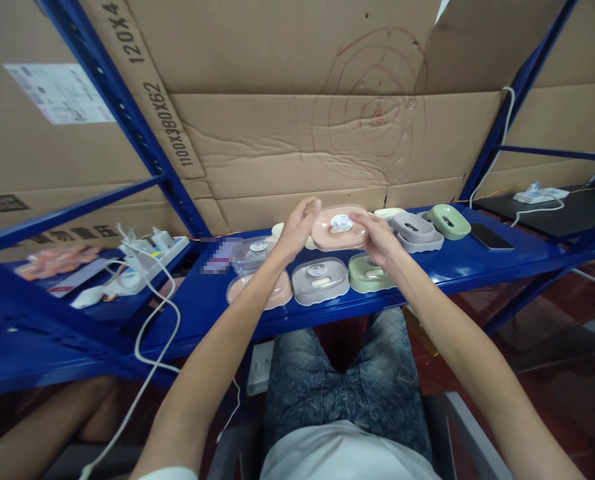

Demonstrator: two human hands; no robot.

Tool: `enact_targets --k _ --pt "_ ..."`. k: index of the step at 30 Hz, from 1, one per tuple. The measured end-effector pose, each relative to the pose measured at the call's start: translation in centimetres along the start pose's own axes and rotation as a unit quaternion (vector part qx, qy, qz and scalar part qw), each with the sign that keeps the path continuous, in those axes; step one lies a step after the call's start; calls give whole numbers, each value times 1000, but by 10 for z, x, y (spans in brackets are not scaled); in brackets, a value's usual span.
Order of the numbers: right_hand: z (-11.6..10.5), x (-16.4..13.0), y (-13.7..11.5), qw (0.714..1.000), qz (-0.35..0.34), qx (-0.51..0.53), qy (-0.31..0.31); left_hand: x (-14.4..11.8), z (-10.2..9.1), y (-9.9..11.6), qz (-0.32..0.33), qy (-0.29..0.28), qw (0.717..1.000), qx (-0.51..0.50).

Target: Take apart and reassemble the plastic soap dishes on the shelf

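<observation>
A pink oval soap dish (322,235) with a round white sticker is raised above the blue shelf. My right hand (380,237) grips its right end, thumb on top near the sticker. My left hand (298,230) is at the dish's upper left edge, fingers curled together; what they pinch, if anything, is hidden. Below lie a grey soap dish (320,288) and a green soap dish (364,277), the latter partly behind my right hand. Another pink soap dish (277,293) is partly covered by my left forearm. Behind that forearm, a clear lid (258,247) carries a sticker.
Stacked grey dishes (414,227), a light green dish (450,221) and a black phone (491,237) lie to the right. Left are a power strip (150,267), a white cable (142,333) and another person's arm (52,427). Cardboard (277,133) backs the blue shelf (457,273).
</observation>
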State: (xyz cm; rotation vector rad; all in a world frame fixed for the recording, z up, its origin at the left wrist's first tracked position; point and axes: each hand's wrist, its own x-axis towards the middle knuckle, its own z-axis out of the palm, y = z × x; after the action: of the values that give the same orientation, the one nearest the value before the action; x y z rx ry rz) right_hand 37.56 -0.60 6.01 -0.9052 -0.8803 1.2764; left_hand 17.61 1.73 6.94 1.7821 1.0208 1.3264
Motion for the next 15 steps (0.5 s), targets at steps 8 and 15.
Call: enact_targets --k 8,15 --pt "-10 1 -15 999 -7 5 -31 1 3 2 -109 -15 982 -156" --pt "-25 21 -11 998 -35 -58 -12 1 10 -5 -123 -2 986 -113"
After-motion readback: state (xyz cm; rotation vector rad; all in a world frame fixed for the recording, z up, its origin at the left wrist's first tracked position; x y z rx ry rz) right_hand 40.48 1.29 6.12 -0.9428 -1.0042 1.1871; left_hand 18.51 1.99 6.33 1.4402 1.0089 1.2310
